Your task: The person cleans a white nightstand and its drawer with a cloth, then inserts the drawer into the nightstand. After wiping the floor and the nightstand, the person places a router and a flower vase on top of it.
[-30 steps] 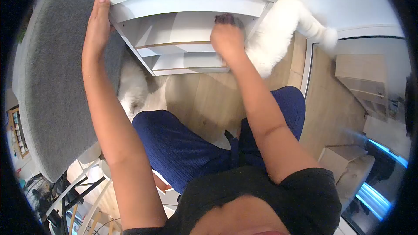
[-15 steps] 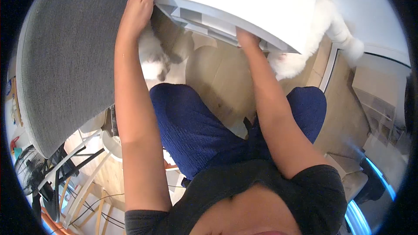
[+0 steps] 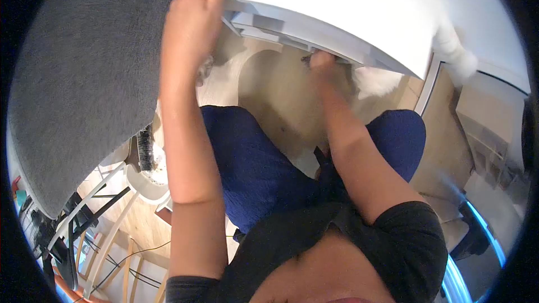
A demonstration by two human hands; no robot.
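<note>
A white shelf unit (image 3: 331, 0) fills the top of the view, its open front facing down toward my knees. My left hand (image 3: 196, 14) grips the unit's left top corner, thumb on the white top. Near the lower front of the unit, my right hand (image 3: 323, 63) is closed and blurred, with a dark bunched thing (image 3: 306, 60) showing at its left side. What that dark thing is, I cannot make out. White fur of an animal (image 3: 377, 81) shows just right of my right hand, under the unit's edge.
A grey upholstered surface (image 3: 84, 78) lies along the left. Behind my left forearm is part of another furry animal (image 3: 204, 70). A brush (image 3: 145, 148) and a white chair frame (image 3: 140, 182) stand lower left. A glass door (image 3: 477, 129) is at the right.
The view has shifted, so the unit shows mostly its top and sits farther right. My right hand has come down from inside the shelves to the lower front. My left hand stays on the corner.
</note>
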